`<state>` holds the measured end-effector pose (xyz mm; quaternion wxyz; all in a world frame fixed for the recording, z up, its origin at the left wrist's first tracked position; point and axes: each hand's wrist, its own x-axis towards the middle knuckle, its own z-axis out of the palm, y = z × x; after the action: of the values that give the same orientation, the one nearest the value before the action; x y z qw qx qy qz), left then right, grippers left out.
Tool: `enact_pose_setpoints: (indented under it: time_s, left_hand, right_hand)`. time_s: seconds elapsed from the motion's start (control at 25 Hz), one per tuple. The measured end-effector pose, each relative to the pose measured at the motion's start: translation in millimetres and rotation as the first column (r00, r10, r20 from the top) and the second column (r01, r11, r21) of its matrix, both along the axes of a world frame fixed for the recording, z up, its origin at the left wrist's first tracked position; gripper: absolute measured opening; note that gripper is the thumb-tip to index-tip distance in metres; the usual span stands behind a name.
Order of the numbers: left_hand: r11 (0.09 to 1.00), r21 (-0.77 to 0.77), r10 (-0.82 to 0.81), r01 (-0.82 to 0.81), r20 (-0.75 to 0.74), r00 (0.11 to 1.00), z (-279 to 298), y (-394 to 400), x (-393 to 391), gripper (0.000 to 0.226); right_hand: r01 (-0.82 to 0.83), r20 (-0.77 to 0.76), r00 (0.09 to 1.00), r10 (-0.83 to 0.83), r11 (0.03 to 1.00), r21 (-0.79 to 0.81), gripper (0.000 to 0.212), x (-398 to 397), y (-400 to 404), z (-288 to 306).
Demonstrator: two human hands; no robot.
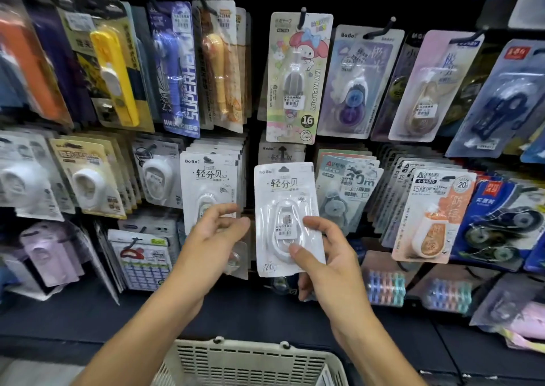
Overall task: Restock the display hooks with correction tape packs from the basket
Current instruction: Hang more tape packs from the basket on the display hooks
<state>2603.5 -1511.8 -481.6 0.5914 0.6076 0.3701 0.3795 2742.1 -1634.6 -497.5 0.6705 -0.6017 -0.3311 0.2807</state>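
Up close: one white pack held before the hooks

The right hand pinches a flat white card pack with a glossy clear oval blister, upright before the dark display wall. Beside it, the left hand hangs loosely open, fingers near a matching hung white pack. Below sits a beige slotted plastic basket.

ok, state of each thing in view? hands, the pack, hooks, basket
right hand: pinching the white correction tape pack, thumb on its front
white correction tape pack: held upright in front of the display, not yet on a hook
left hand: fingers loosely curled, holding nothing, in front of the matching hung packs
My Melody pack: hanging on its hook
basket: below the hands, contents not visible
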Motion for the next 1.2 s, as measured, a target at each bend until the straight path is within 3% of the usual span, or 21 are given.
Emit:
enact_pose_setpoints:
  time_s: [0.16, 0.4, 0.52, 0.6, 0.68, 0.76, 0.8, 0.84, 0.92, 0.96, 1.0, 1.04, 1.12, 1.2]
  left_hand:
    - [0.996, 0.035, 0.084, -0.084, -0.007, 0.996, -3, 7, -5, 0.02]
    - [0.991, 0.055, 0.119, -0.119, 0.011, 0.993, -4, 12, -6, 0.022]
    - [0.989, 0.098, 0.119, -0.115, -0.033, 0.992, -9, 9, -10, 0.024]
    - [0.971, 0.208, 0.147, -0.118, -0.13, 0.98, -14, 10, -13, 0.025]
    - [0.953, 0.278, 0.181, -0.118, -0.215, 0.96, -22, 15, -14, 0.025]
    - [0.962, 0.273, 0.113, -0.02, -0.33, 0.937, -38, 13, -14, 0.017]
    - [0.965, 0.243, 0.023, 0.095, -0.442, 0.897, -52, 10, -15, 0.016]
    - [0.94, 0.204, -0.096, 0.273, -0.61, 0.786, -77, 3, -19, 0.02]
    - [0.77, 0.03, -0.271, 0.637, -0.889, 0.369, -136, -17, -35, 0.034]
    - [0.666, -0.119, -0.33, 0.736, -0.933, 0.148, -166, -30, -49, 0.041]
    - [0.604, -0.285, -0.408, 0.744, -0.913, -0.018, -195, -42, -65, 0.045]
    - [0.578, -0.42, -0.494, 0.699, -0.863, -0.109, -221, -51, -81, 0.046]
    - [0.605, -0.53, -0.554, 0.594, -0.816, -0.164, -266, -64, -114, 0.044]
    - [0.667, -0.528, -0.522, 0.526, -0.835, -0.176, -300, -72, -138, 0.039]
  right_hand:
    - [0.074, -0.083, 0.994, -0.073, 0.997, 0.007, 0.037, -3, 6, 1]
    - [0.005, -0.028, 1.0, -0.006, 1.0, -0.017, 0.045, -5, 6, 6]
    - [-0.094, -0.196, 0.976, 0.099, 0.995, 0.035, 0.069, -4, 2, -1]
    - [-0.076, -0.295, 0.952, 0.078, 0.997, 0.02, 0.081, -2, -2, -14]
    - [-0.084, -0.324, 0.945, 0.042, 0.989, -0.118, 0.071, 4, -3, -37]
    - [-0.16, -0.292, 0.954, 0.069, 0.94, -0.301, 0.047, 8, -3, -72]
    - [-0.189, -0.276, 0.958, 0.081, 0.9, -0.392, 0.035, 8, -4, -95]
    - [-0.196, -0.258, 0.963, 0.073, 0.849, -0.49, 0.027, 6, -10, -128]
    - [-0.136, -0.153, 0.987, 0.042, 0.72, -0.68, 0.018, 2, -37, -197]
    - [-0.094, -0.071, 0.996, 0.062, 0.626, -0.774, 0.016, -2, -56, -231]
    - [-0.053, 0.03, 0.987, 0.155, 0.507, -0.86, 0.016, -5, -77, -262]
    - [-0.016, 0.115, 0.938, 0.326, 0.374, -0.927, 0.02, -8, -94, -287]
    - [0.004, 0.123, 0.756, 0.643, 0.184, -0.983, 0.03, -19, -111, -317]
    - [-0.092, 0.062, 0.74, 0.67, 0.191, -0.977, 0.034, -32, -105, -331]
